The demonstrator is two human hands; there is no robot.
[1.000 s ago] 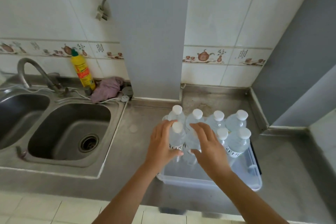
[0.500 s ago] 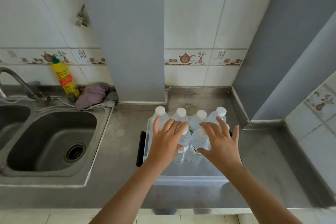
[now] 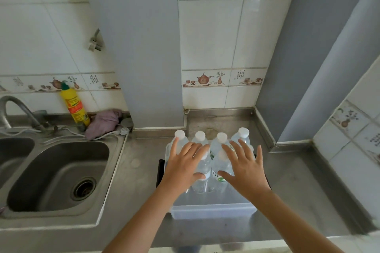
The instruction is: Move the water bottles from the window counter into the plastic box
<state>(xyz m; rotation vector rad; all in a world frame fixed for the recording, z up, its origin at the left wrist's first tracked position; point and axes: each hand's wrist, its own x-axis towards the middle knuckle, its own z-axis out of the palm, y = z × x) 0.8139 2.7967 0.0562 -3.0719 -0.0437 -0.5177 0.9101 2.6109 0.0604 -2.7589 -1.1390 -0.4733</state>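
Note:
A clear plastic box [image 3: 211, 210] sits on the steel counter, holding several clear water bottles with white caps, such as the back-row bottle [image 3: 243, 135] and a front bottle [image 3: 202, 178]. My left hand [image 3: 184, 167] hovers over the left bottles, fingers spread, thumb beside a front bottle. Spread the same way, my right hand [image 3: 244, 170] is over the right bottles. Neither hand grips anything. The front bottles' caps are partly hidden under my fingers.
A steel sink [image 3: 55, 176] with a tap [image 3: 16, 109] lies to the left. A yellow detergent bottle [image 3: 75, 106] and a purple cloth [image 3: 103, 122] stand behind it. A grey pillar [image 3: 139, 47] rises behind the box; a grey wall [image 3: 298, 68] closes the right.
Both hands have opened and spread flat above the bottles, lifting off the front ones. The view has tilted upward, showing more wall.

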